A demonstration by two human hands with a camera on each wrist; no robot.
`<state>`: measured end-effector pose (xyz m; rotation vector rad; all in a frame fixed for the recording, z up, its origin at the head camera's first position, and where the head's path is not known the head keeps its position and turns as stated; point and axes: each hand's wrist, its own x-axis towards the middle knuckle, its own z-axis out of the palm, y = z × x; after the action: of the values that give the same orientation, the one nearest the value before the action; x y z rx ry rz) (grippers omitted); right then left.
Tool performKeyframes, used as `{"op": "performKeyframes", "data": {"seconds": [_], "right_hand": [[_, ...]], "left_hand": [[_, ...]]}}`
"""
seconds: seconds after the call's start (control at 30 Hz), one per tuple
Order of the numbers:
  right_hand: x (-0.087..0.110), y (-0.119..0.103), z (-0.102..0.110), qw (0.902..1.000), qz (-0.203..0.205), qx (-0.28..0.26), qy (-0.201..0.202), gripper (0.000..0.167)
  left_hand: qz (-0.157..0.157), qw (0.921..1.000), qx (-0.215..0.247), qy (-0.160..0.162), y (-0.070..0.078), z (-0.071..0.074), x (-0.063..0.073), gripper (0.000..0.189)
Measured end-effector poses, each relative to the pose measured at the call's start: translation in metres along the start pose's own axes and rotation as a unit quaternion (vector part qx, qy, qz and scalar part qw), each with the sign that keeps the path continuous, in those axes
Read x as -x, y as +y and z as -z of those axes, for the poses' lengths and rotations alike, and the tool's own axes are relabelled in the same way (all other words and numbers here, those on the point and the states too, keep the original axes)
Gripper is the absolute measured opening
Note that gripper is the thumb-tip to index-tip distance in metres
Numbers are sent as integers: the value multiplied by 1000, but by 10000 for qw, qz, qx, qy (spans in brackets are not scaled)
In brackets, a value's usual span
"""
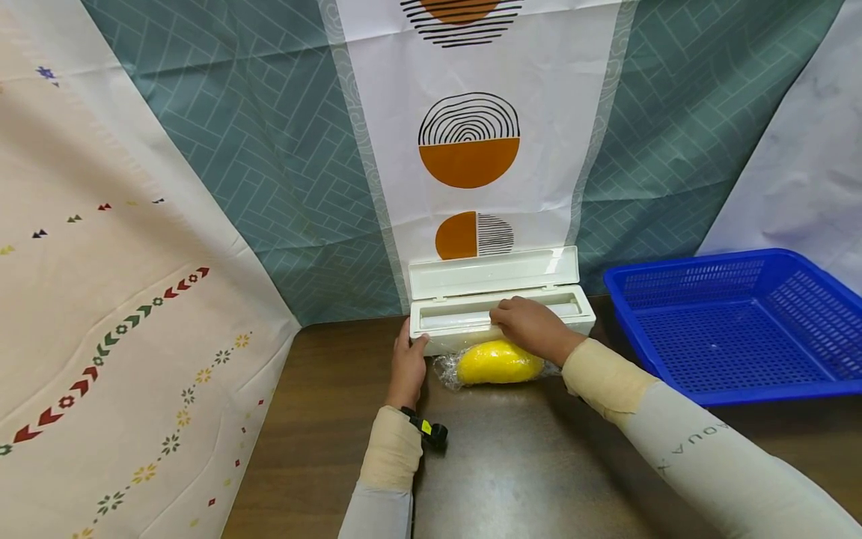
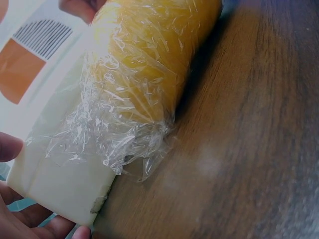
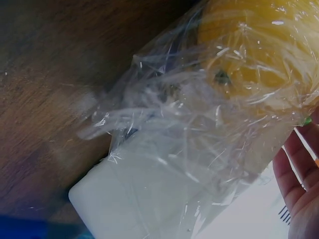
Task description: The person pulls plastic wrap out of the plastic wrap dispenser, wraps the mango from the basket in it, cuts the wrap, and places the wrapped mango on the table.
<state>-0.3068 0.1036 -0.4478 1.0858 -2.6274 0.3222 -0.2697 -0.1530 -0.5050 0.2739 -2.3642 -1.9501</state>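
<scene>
On the tabletop (image 1: pixel 498 479), a yellow fruit (image 1: pixel 500 362) in film (image 1: pixel 448 371) lies just beside a white box (image 1: pixel 441 345). The left grip (image 1: pixel 407 367) clasps the box's end; the right grip (image 1: pixel 535 326) is at the roll (image 1: pixel 454 320), its hold unclear. Wrapping seems in hand; the next move likely calls for a steady box.

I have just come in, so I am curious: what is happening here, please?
A person is handling a white box, its lid open, with a roll inside. The left hand grips the box's left end. The right hand reaches over the box's front, close to the roll; whether it pinches anything is not clear. A yellow object wrapped in clear film lies on the table in front of the box, and a blue basket stands at the right.
</scene>
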Motion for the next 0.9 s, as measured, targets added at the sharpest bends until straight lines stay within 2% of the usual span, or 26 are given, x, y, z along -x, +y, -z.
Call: {"op": "performKeyframes", "data": {"seconds": [0.13, 0.37, 0.63, 0.9], "right_hand": [[1, 2, 1, 10000, 18, 16, 32, 4], [3, 6, -1, 9999, 75, 64, 58, 5], [5, 7, -2, 9999, 56, 62, 109, 6], [7, 6, 0, 9999, 9, 20, 162, 7]], "left_hand": [[-47, 10000, 7, -13, 1, 0, 0, 58], [52, 10000, -32, -42, 3, 1, 2, 62], [-65, 10000, -36, -28, 0, 1, 1, 58], [17, 10000, 16, 10, 1, 0, 2, 58]]}}
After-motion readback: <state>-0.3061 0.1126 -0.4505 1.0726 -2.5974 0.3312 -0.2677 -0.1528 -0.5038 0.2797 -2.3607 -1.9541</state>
